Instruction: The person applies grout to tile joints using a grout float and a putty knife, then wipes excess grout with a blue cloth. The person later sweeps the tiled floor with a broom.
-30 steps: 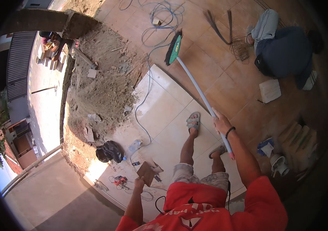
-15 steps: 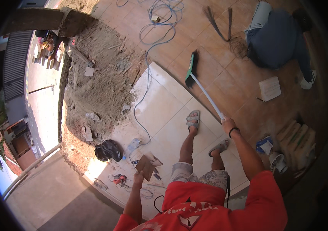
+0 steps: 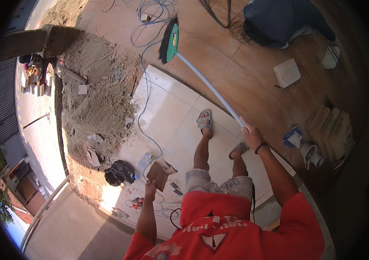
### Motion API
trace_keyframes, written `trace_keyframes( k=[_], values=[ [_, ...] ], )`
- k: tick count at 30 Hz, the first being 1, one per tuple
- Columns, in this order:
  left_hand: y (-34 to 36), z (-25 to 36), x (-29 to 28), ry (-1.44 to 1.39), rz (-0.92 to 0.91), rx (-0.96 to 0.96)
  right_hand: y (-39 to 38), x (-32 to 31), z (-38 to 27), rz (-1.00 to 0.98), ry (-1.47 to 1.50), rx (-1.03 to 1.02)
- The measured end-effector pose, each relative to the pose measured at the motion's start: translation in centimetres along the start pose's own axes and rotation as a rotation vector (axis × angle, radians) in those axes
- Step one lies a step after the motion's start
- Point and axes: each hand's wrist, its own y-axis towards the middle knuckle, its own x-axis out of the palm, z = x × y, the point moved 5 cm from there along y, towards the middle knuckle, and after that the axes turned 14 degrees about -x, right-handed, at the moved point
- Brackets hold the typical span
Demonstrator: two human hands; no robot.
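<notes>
My right hand (image 3: 252, 136) is closed around the pale handle of a broom (image 3: 206, 81), near its end. Its green head (image 3: 173, 40) with black bristles is turned so the flat green side shows, over the orange-brown tiles beside the blue cable (image 3: 146, 65). Whether the bristles touch the floor I cannot tell. My left hand (image 3: 150, 190) grips the edge of a flat brown square piece (image 3: 160, 177), perhaps cardboard, above the pale tiles. A greyish flap shows behind that piece.
Heaped sandy soil (image 3: 97, 95) lies left of the pale tiles. Near my left hand are a black plastic bag (image 3: 120, 173), a clear bottle (image 3: 144, 161) and a red power tool (image 3: 137, 203). Sacks (image 3: 329, 128) and a white bucket (image 3: 312, 155) stand right. Another person (image 3: 286, 21) crouches at far right.
The broom head has swung left and away from me, from the pale tiles' edge toward the blue cable, and its green side now shows. The crouching person has shifted farther off.
</notes>
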Motion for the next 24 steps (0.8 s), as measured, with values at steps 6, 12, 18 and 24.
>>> trace_keyframes(
  k=[6, 12, 18, 24],
  values=[
    [1.0, 5.9, 1.1, 0.064, -0.004, 0.068, -29.9, -1.5, 9.0, 0.103, 0.059, 0.343],
    [-0.1, 10.4, 5.2, 0.168, -0.089, 0.214, -53.9, 5.5, 15.0, 0.114, 0.277, 0.934],
    [-6.0, 11.3, 11.1, 0.309, -0.133, 0.479, -70.4, 19.4, 20.4, 0.455, 0.777, 1.255],
    [-13.5, 8.6, 22.5, 0.486, -0.193, 0.606, -84.3, 38.6, 39.9, 0.443, 0.370, 1.016]
  ],
)
